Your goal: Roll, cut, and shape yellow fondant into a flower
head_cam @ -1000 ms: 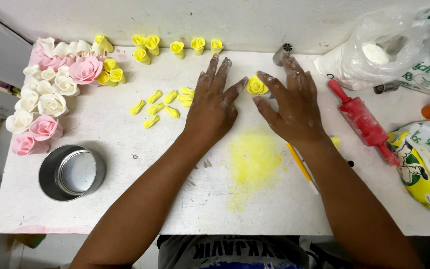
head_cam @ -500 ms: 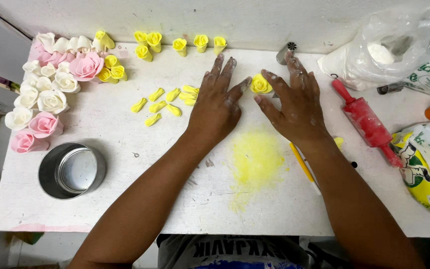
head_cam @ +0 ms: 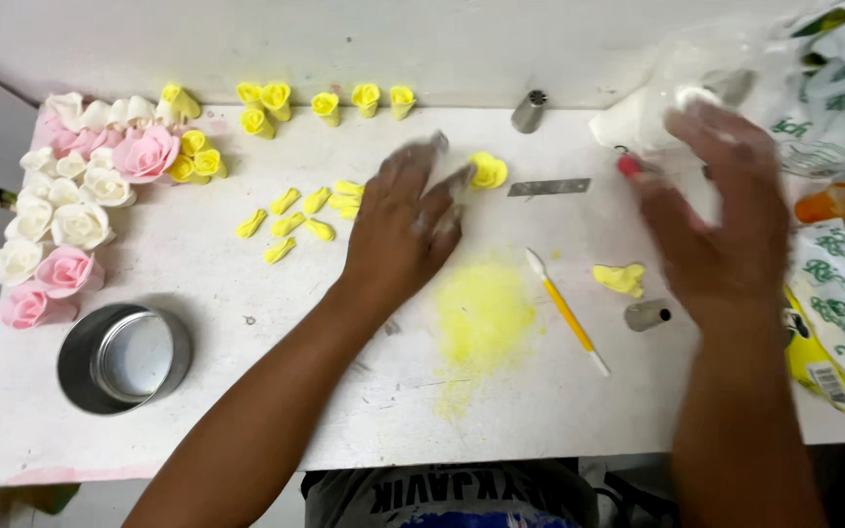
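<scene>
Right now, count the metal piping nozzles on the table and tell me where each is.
2. The first nozzle stands near the table's back edge. The second nozzle lies beside the right hand, below the yellow lump. More may hide under that hand.

White worktable [head_cam: 149, 430] (scuffed, powder-dusted) against a pale wall [head_cam: 442, 39]

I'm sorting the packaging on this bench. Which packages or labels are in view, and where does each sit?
Clear plastic bag: far right corner, crumpled, white contents.
White bag with green print: top right edge.
Yellow packet with barcode label: right edge, beside the right hand.
No screens or signs.
</scene>
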